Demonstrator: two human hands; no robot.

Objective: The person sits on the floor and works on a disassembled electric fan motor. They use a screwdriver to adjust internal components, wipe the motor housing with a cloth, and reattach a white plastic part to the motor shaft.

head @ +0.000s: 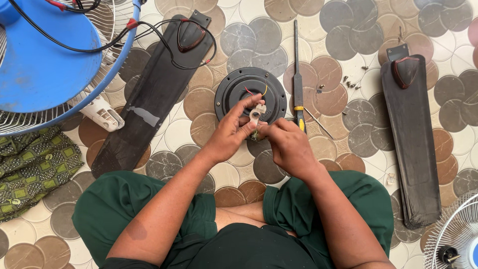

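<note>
head view: small white connector block (257,113) pinched between left hand (230,133) and right hand (288,145), both closed on it, just at 6 o'clock of black round motor housing (250,94). looks light, stiff, thin wires fragile; best gripped by plastic body. screwdriver (298,94) at 3 o'clock.

Floor (348,30) tiled in overlapping circles: brown, grey, cream, glossy under even light. Green patterned cloth (30,164) lay at left edge. No walls, windows or furniture showed; floor filled whole view.
</note>
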